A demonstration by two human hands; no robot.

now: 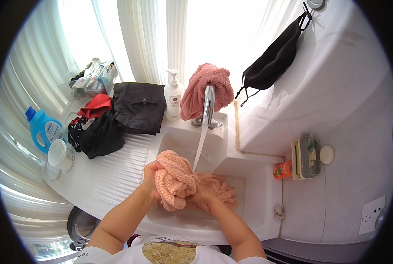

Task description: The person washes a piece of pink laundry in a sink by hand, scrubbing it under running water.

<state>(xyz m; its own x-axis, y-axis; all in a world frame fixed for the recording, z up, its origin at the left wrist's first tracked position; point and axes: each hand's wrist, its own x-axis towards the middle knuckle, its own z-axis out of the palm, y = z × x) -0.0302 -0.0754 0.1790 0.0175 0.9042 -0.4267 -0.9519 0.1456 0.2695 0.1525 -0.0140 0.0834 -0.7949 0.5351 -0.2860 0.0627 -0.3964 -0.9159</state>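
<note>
A peach fluffy towel (175,179) is bunched up over the white sink (257,207), and part of it trails to the right into the water in the basin. My left hand (151,177) grips the bunch from its left side, the thumb on top. Around the lower right of the towel closes my right hand (203,193), its fingers partly hidden by the folds. Water runs from the chrome faucet (209,105) and comes down beside the bunch, near my right hand. A darker pink fluffy cloth (194,94) hangs over the faucet.
Left of the basin is a ribbed washboard (124,169). Dark folded clothes (139,108), a white pump bottle (173,99), a blue detergent bottle (44,129) and a white tub (61,155) stand around it. A black mask (273,55) hangs at right, above a sponge holder (306,158).
</note>
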